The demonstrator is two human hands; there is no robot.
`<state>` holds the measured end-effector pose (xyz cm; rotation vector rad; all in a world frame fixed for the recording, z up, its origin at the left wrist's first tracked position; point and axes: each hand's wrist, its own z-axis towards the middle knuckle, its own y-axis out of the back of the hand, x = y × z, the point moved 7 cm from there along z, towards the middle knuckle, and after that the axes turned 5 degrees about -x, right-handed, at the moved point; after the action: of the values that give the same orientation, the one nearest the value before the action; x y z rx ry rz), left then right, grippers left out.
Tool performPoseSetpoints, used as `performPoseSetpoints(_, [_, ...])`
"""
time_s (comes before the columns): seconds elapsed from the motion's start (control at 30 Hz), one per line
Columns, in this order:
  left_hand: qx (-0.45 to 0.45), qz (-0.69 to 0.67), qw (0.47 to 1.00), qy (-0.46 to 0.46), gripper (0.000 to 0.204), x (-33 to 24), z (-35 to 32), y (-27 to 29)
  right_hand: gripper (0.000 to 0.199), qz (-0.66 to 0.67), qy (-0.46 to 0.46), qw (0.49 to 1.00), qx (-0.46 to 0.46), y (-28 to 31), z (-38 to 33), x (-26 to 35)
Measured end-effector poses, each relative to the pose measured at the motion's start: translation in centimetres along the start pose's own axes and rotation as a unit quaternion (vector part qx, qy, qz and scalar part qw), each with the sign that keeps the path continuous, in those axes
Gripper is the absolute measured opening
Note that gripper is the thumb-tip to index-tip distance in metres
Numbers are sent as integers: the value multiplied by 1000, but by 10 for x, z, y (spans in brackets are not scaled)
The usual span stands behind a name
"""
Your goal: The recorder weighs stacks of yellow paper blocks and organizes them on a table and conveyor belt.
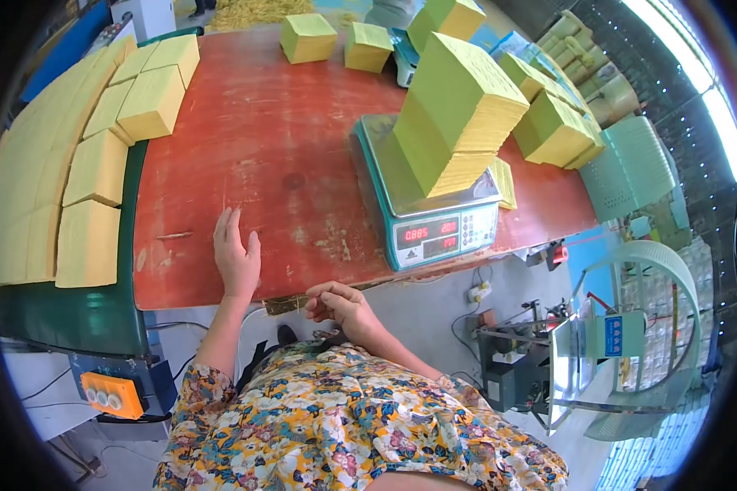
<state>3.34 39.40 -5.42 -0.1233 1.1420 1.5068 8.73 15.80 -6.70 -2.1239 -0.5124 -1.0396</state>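
Observation:
My left hand rests over the near left part of the red table, its fingers stretched out and nothing in it. Just in front of my body, at the table's near edge, my right hand has its fingers curled in, with nothing visible in them. Right of both hands stands a teal digital scale with a lit red display. A tall block of yellow paper sheets stands on its metal pan, leaning a little. Neither hand touches the scale or the paper.
Rows of yellow paper blocks lie on a green surface at the left. More blocks stand along the far edge, and others at the right beside a green plastic chair. An orange switch box sits below left.

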Motion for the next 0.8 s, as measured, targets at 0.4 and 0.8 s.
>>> performPoseSetpoints(0.4, [10, 17, 999, -34, 50, -5, 3, -2, 27, -14, -24, 995, -95, 2, 26, -14])
performPoseSetpoints(0.8, [35, 41, 997, -61, 37, -2, 1, -7, 28, -35, -10, 994, -100, 0, 28, -14])
